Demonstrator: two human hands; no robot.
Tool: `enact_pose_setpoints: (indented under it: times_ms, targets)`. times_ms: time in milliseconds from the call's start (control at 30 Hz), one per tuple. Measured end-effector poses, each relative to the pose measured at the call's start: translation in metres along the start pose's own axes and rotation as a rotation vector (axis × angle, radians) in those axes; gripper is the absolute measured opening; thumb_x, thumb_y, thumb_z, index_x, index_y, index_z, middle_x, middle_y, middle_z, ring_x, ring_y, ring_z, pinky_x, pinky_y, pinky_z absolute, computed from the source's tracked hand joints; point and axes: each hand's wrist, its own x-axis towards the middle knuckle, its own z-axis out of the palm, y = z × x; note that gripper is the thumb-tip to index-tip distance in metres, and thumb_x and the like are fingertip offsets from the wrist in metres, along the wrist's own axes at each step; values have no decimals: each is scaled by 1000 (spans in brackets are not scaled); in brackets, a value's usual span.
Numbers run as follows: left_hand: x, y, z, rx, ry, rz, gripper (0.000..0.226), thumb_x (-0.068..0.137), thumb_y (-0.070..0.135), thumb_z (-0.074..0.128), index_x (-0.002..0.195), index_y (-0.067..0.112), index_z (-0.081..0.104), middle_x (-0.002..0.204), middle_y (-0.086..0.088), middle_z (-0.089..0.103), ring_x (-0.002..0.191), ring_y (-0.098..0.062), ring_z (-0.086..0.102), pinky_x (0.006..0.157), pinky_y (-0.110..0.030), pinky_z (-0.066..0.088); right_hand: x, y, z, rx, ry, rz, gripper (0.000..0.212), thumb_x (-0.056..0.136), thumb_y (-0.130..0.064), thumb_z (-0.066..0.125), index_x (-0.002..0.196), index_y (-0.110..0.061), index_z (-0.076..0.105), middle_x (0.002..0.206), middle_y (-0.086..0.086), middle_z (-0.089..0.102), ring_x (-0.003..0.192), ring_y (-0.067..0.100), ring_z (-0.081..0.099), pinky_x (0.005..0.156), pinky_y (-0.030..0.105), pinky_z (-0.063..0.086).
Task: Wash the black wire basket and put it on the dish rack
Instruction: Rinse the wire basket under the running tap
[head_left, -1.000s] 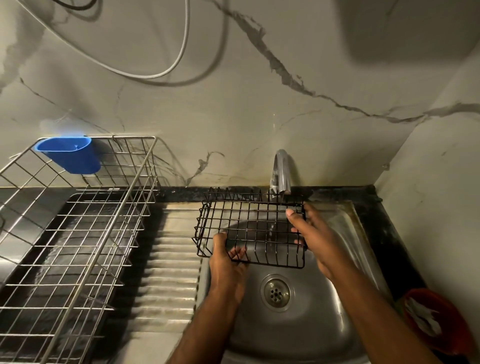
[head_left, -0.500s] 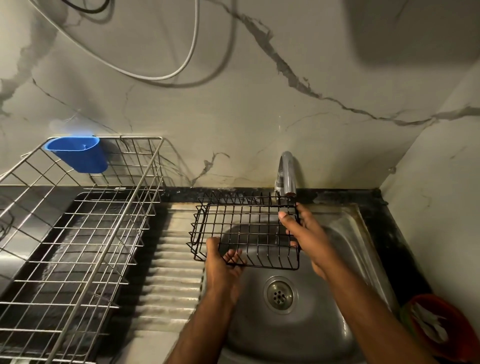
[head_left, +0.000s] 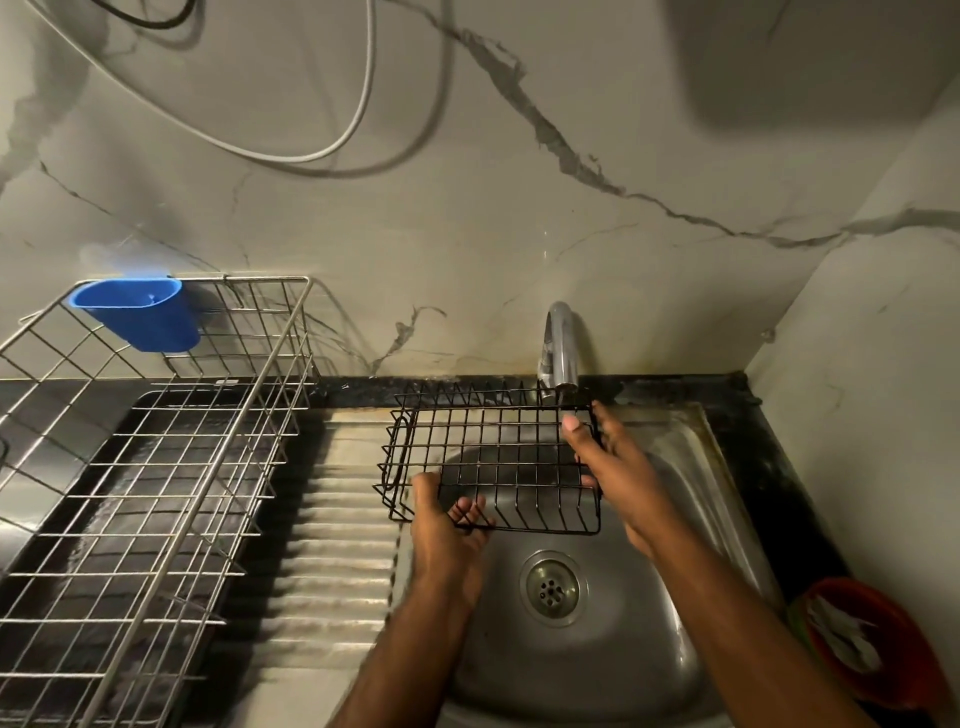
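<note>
Head view showed both hands clamped on the black wire basket (head_left: 493, 462) over the sink (head_left: 665, 649), left hand (head_left: 449, 540) at its near rim, right hand (head_left: 613, 467) at its right end, under the tap (head_left: 561, 343), the dish rack (head_left: 156, 467) and blue cup (head_left: 137, 312) left.

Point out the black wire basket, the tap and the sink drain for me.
Black wire basket (head_left: 511, 441): head view, on its mesh floor.
Tap (head_left: 562, 345): head view, on the curved spout.
Sink drain (head_left: 550, 586): head view, on the strainer centre.

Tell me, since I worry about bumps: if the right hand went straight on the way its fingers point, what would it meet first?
Probably the tap. The right hand grips the black wire basket and points up-left toward the spout; depth is unclear.
</note>
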Motion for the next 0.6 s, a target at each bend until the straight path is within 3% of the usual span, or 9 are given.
enact_pose_setpoints:
  times_ms: [67, 133, 300, 467, 600]
  targets:
    - [2, -2, 0, -6, 1, -6, 48, 97, 49, 57, 130, 16, 62, 87, -6, 52, 78, -18, 56, 76, -35, 51, 0, 3, -1, -8, -10, -2, 110, 59, -94, 57, 152, -50, 18, 163, -2, 27, 146, 25, 33, 111, 54, 40]
    - [3, -3, -1, -11, 20, -6, 53, 95, 47, 60, 134, 12, 61, 84, -5, 53, 77, -17, 56, 75, -34, 51, -3, 5, -1, -13, -35, -2, 112, 59, -94, 57, 153, -50, 15, 164, -4, 24, 147, 24, 31, 111, 57, 38]
    - [8, -3, -5, -47, 52, -13, 66, 91, 47, 64, 143, 9, 55, 78, -3, 52, 73, -15, 55, 65, -30, 52, -8, 8, 8, -60, -51, 14, 104, 70, -78, 62, 155, -47, 10, 166, -4, 13, 149, 26, 23, 112, 57, 38]
    - [6, 6, -8, -100, 62, -32, 45, 87, 43, 68, 116, 10, 62, 79, -6, 54, 69, -15, 55, 54, -27, 54, -3, 6, 13, -51, -81, -9, 104, 70, -76, 65, 155, -46, 12, 166, -2, 15, 149, 24, 24, 112, 55, 39]
    - [8, 12, -8, -137, 66, -48, 51, 75, 45, 75, 106, 7, 60, 79, -6, 54, 68, -16, 56, 55, -27, 54, 0, 3, 17, -42, -92, -28, 103, 71, -73, 67, 155, -45, 14, 166, -3, 15, 149, 23, 25, 112, 55, 39]
